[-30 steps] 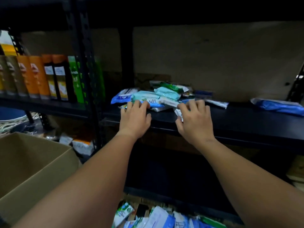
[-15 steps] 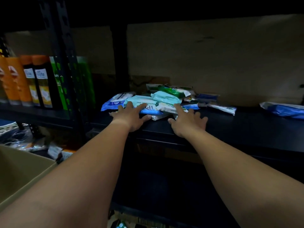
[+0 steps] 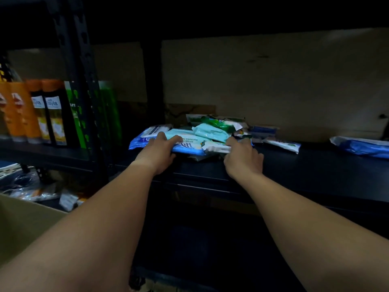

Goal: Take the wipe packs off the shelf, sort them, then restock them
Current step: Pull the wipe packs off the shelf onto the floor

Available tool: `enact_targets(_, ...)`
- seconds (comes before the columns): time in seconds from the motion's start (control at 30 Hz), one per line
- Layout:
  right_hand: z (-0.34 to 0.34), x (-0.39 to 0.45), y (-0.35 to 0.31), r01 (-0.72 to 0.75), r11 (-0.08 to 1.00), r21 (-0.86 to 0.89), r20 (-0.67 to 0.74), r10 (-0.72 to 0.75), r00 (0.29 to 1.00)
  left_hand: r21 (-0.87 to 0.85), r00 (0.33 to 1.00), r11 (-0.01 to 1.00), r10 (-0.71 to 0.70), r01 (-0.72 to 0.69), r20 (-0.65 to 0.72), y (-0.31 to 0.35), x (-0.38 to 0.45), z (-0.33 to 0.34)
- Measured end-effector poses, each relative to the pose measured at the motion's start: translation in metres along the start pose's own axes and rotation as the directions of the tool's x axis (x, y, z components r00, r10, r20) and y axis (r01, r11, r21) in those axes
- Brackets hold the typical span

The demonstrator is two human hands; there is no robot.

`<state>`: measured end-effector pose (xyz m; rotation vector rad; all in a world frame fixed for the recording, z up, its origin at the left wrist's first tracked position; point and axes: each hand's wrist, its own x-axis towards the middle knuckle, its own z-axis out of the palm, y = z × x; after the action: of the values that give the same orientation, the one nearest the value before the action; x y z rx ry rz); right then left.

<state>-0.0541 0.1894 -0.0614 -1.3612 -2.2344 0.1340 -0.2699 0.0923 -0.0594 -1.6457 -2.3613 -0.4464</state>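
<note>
A loose pile of wipe packs (image 3: 202,135) in blue, mint green and white lies on the dark shelf (image 3: 305,165), near its back. My left hand (image 3: 160,152) rests on the pile's left side, fingers over a blue and mint pack. My right hand (image 3: 242,157) grips the pile's right front edge, fingers curled around a white pack. A white pack (image 3: 282,144) lies apart to the right, and a blue pack (image 3: 362,145) lies at the far right of the shelf.
Orange, black and green bottles (image 3: 42,114) stand on the neighbouring shelf at left, behind a black upright post (image 3: 82,81). A cardboard box (image 3: 27,224) sits at lower left. Brown board backs the shelf. Loose items lie on the floor at left.
Both hands have reached further into the shelf and closed around the sides of the pile. The camera has shifted closer and slightly left.
</note>
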Motion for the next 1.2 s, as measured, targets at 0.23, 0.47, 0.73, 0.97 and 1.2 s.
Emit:
enact_targets(0.23,-0.046,-0.006,-0.004,0.062,0.998,0.004,-0.177,-0.06,0.982,-0.141,0.97,0.99,-0.035,0.001,-0.239,0.008,-0.015,-0.042)
enact_targets(0.47,-0.075,-0.039,-0.009,0.121,0.988,0.091,-0.301,-0.089,0.949,-0.285,0.899,0.957,-0.079,-0.053,-0.431,0.034,-0.061,-0.059)
enact_targets(0.73,-0.029,-0.125,-0.027,0.227,0.952,0.203,-0.293,-0.162,0.942,-0.335,0.817,0.942,-0.217,0.032,-0.534,0.033,-0.18,-0.007)
enact_targets(0.97,0.07,-0.213,-0.029,0.189,0.954,0.233,-0.122,-0.164,0.979,-0.377,0.843,0.892,-0.392,0.251,-0.368,0.011,-0.282,0.067)
enact_targets(1.2,0.152,-0.278,-0.013,0.088,0.983,0.158,0.153,-0.113,0.982,-0.326,0.793,0.758,-0.608,0.565,-0.041,-0.004,-0.362,0.149)
